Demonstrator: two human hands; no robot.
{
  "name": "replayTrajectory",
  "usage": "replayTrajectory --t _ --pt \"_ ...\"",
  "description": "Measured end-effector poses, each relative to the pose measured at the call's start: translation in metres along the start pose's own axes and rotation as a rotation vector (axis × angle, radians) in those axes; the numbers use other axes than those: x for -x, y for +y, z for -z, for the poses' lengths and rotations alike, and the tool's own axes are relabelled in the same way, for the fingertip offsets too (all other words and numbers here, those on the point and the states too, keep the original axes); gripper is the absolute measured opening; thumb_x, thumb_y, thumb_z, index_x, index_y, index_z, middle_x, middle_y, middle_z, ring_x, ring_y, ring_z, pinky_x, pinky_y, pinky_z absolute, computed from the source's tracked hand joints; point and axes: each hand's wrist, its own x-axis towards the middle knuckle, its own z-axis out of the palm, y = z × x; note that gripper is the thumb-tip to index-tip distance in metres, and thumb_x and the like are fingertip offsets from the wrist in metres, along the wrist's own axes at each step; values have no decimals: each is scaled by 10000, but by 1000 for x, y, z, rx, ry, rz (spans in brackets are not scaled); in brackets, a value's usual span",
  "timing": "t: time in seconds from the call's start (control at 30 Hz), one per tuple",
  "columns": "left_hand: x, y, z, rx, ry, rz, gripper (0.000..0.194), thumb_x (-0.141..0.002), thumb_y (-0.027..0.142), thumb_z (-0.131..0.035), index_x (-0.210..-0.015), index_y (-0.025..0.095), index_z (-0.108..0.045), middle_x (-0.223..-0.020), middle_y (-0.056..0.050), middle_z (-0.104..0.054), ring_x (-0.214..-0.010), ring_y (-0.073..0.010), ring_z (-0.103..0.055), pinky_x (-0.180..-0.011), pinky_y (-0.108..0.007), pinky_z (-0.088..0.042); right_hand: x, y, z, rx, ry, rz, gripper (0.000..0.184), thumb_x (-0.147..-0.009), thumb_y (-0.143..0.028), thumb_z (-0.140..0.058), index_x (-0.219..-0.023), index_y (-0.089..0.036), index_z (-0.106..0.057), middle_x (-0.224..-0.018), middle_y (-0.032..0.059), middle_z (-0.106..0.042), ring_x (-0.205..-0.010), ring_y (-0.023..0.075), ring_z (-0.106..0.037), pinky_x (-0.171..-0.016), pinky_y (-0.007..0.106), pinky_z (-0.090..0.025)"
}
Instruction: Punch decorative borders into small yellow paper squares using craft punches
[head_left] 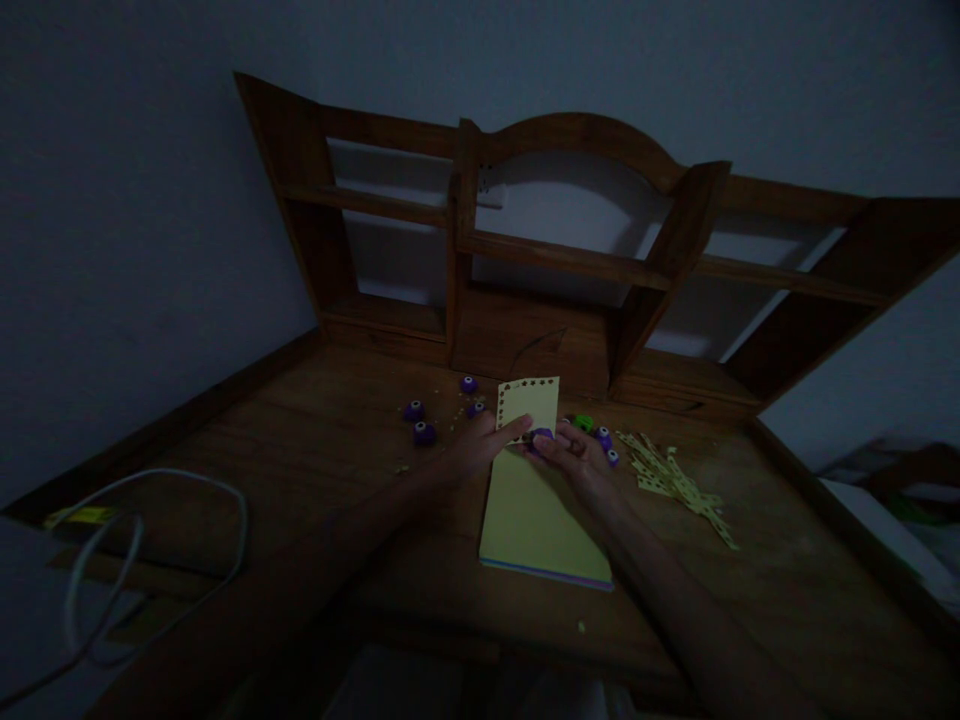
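Observation:
A small yellow sheet of paper [534, 403] with shapes punched along its edges is raised above a yellow paper stack [536, 520]. My left hand [480, 445] pinches the sheet at its lower left, thumb on top. In my right hand [581, 462] is a purple craft punch [542, 436], closed in the fingers at the sheet's lower edge. Several more purple punches lie about, among them one to the left [424, 433] and another beyond my right hand [603, 436]. A green punch [583, 422] sits just behind that hand.
Punched yellow strips [679, 480] lie in a heap at the right. Paper bits are scattered on the wooden desk [337, 420]. A wooden shelf unit [562, 255] stands along the back. At the left edge loops a white cable [241, 520].

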Motion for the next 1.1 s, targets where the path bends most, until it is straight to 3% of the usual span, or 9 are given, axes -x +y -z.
replayTrajectory --t 0.23,0.53,0.7,0.9,1.1 --pt "-6 -6 6 17 88 20 461 -801 508 -582 -1031 118 -665 -1002 -101 -702 -926 -240 -642 -830 -336 -484 -1 2 3 -10 -63 -58 329 -655 -251 -803 -939 -216 -642 -959 4 -706 -858 146 -664 -870 303 -500" --pt "-7 0 8 93 109 10 428 -795 472 -607 -1031 119 -663 -1044 -103 -696 -918 -230 -653 -838 -329 -487 0 -2 1 122 -85 -51 330 -638 -308 -804 -914 -196 -660 -965 36 -713 -869 182 -662 -815 314 -495" --pt "-8 -4 9 116 82 18 415 -790 468 -616 -1018 125 -666 -1013 -98 -705 -889 -228 -658 -784 -317 -503 2 -3 3 124 -39 -49 378 -659 -315 -792 -996 -205 -662 -992 49 -718 -835 190 -678 -759 308 -512" --pt "-5 1 11 58 19 19 390 -802 469 -602 -1000 140 -674 -1028 -87 -702 -874 -213 -660 -792 -307 -493 -1 -3 8 94 14 -59 346 -629 -282 -816 -942 -207 -690 -938 29 -734 -794 167 -688 -763 279 -525" --pt "-5 0 12 -3 12 22 410 -797 480 -594 -998 132 -674 -1026 -99 -699 -895 -223 -653 -824 -332 -480 -1 -3 9 -8 5 -84 315 -646 -256 -810 -935 -197 -699 -969 38 -730 -874 176 -691 -891 300 -514"
